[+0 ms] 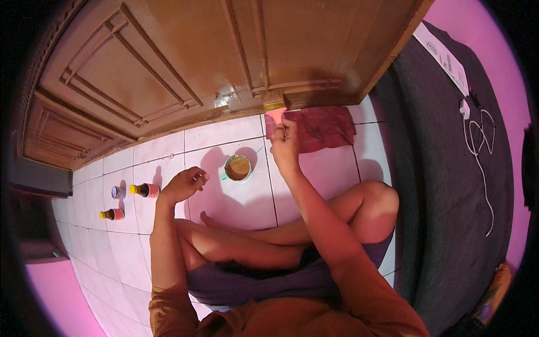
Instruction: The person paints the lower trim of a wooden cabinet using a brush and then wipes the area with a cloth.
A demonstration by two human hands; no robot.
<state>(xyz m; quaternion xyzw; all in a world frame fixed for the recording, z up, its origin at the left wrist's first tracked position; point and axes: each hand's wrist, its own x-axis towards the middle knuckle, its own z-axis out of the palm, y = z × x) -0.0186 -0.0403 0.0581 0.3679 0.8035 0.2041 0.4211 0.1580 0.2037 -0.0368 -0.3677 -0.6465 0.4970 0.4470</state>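
My right hand (285, 145) is closed around the pink handle of a paintbrush (275, 106) with a gold-coloured ferrule. The brush's bristles point up against the lower part of a brown wooden panelled front (185, 62). A pale cup (238, 168) of brown liquid stands on the tiles between my hands, its greenish handle toward the left. My left hand (186, 185) hovers to the left of the cup, apart from it, fingers loosely bent and nothing visible in them. Under and beside my right hand, a dark red cloth (328, 129) lies rumpled on the floor.
Two dark bottles with yellow caps, one larger bottle (145, 190) and one smaller bottle (112, 214), are at the left beside a small tin (118, 192). My crossed legs (252, 247) fill the near side. A dark grey padded surface (449, 185) on the right bears a white cable (482, 168) and a paper sheet (446, 59).
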